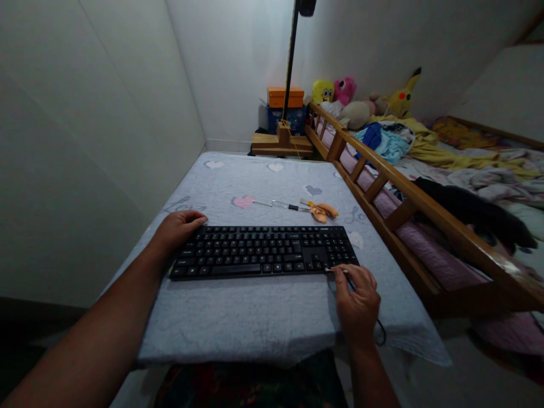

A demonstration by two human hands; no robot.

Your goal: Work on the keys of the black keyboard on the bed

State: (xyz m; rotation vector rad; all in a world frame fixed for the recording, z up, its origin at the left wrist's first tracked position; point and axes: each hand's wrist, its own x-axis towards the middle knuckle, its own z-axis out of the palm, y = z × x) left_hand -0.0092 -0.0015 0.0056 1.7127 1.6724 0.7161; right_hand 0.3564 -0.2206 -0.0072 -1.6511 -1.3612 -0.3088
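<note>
Keyboard [242,249], black rectangular plastic; half-curled left hand [181,228] at its corner, grip unclear; right hand [359,293] pinches thin white stick [330,270], which could snag if pushed hard.

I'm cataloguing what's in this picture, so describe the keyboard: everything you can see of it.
The keyboard is black, long and rectangular, apparently plastic, with pale key markings, a wide space bar, arrow keys and a number pad at its right end. It lies keys up on the pale heart-patterned cloth, space-bar side toward the camera. The left hand appears to touch its far left corner; the right hand holds a thin stick, pale tip at the near edge.
</note>
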